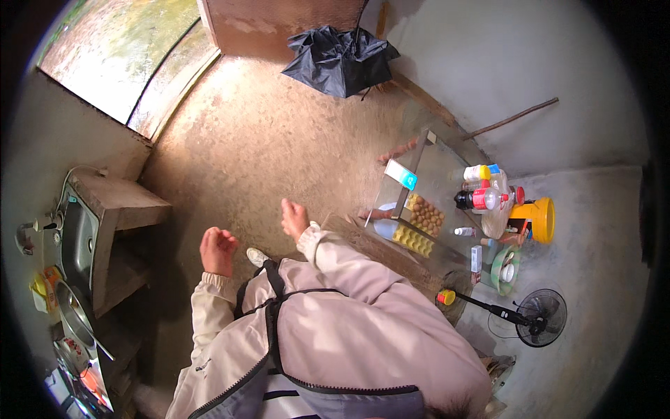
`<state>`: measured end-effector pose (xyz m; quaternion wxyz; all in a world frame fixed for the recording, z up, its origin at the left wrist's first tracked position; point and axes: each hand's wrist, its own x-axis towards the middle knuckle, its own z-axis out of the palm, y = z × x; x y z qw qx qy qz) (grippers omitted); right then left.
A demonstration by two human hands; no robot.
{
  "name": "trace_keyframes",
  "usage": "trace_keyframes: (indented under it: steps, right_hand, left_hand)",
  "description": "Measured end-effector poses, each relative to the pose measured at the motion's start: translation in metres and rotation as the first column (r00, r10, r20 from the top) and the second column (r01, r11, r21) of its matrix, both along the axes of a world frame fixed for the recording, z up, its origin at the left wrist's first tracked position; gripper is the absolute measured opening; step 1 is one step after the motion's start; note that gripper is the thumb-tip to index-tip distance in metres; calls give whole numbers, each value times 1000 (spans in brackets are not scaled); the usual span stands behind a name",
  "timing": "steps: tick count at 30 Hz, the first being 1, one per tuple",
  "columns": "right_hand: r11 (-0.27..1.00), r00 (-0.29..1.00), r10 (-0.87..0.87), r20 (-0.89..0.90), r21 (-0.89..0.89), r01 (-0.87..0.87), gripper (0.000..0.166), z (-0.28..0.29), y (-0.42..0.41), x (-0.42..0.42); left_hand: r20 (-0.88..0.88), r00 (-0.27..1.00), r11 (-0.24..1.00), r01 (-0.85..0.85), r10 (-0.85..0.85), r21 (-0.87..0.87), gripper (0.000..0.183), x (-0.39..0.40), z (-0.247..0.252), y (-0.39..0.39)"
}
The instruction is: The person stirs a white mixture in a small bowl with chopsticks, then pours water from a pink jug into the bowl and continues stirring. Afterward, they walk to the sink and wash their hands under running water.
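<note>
My left hand (218,251) is raised over the concrete floor, fingers loosely curled; nothing shows in it, though its palm side is partly hidden. To its right, my right hand (295,219) is closed in a loose fist with no object visible. Neither hand touches anything that I can see. Below them a white shoe (257,257) stands on the floor (235,146). The nearest furniture to my right hand is a glass-topped cabinet (413,157), where a phone-like white and blue item (401,174) sits at the edge. Egg trays (416,240), one holding brown eggs, show through the glass.
At left stands a concrete counter with a steel sink (84,243) and a metal basin (73,309). Bottles (484,199), a yellow bucket (544,220) and a green basin (505,269) crowd the right side, near a black fan (540,318). A black umbrella (343,60) lies ahead, beside an open doorway (136,68).
</note>
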<state>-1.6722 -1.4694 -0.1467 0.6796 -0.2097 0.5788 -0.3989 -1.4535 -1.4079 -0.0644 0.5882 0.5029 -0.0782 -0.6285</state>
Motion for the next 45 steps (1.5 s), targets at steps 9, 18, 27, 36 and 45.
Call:
trace_keyframes:
  steps: [9, 18, 27, 36, 45]
  right_hand:
    - [950, 963, 253, -93, -164, -265, 46, 35, 11, 137]
    - [893, 930, 350, -107, -263, -366, 36, 38, -6, 211]
    - [702, 837, 261, -481, -500, -507, 42, 34, -75, 249]
    - [318, 675, 447, -586, -601, -733, 36, 65, -125, 338]
    - [123, 536, 652, -536, -623, -773, 30, 45, -92, 496]
  left_hand:
    - [319, 885, 934, -275, 338, -227, 18, 145, 38, -13]
    - [311, 843, 877, -326, 439, -353, 19, 199, 45, -29]
    - [761, 300, 809, -74, 576, -583, 25, 260, 116, -122]
    - [539, -730, 901, 405, 420, -154, 9, 435, 228, -159]
    - [604, -440, 307, -576, 664, -758, 6, 648, 246, -16]
